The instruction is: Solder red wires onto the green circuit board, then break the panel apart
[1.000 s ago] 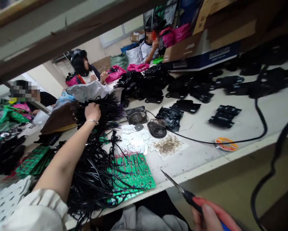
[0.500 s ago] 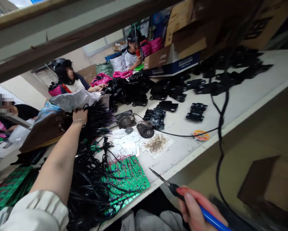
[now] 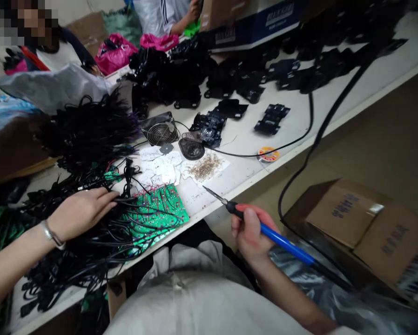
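At left, my left hand (image 3: 85,209) is lying over the black cables (image 3: 86,249), its fingers extended and close together; I cannot tell if they are pinching any. Some cables are lying across the green board (image 3: 163,204) on the desk (image 3: 242,139). Behind the board, the fan (image 3: 161,132) is sitting. My right hand (image 3: 254,228) is gripping the iron (image 3: 286,244), whose tip is pointing towards the desk. Further right, the spool (image 3: 268,154) is lying near the desk's edge.

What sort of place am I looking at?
Probably an electronics assembly workshop: the right hand holds a soldering iron, with a wired green circuit board and solder spool on the bench.
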Motion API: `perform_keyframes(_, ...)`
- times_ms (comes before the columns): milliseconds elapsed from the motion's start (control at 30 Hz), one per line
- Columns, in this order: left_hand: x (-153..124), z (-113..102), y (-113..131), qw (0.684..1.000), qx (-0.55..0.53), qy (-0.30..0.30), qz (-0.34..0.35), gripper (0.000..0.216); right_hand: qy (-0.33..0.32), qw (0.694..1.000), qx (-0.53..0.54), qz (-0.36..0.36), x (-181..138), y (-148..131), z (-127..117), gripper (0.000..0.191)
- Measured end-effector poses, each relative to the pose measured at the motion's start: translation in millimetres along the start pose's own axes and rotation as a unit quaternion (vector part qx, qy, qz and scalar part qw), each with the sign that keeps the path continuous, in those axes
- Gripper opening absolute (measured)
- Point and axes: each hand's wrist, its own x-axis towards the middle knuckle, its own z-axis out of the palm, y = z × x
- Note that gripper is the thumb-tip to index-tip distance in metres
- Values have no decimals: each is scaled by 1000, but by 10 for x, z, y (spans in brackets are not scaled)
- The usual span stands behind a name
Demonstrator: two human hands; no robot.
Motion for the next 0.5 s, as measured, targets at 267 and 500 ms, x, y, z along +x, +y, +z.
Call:
perform_keyframes(267, 250, -239, 774, 1000, 1, -2, 1, 39, -33, 999, 43, 2, -80, 78, 62, 24)
perform_keyframes(500, 738, -1, 1546, 988, -109, -105, 42, 24, -34, 999, 37, 5, -159, 116, -16, 24)
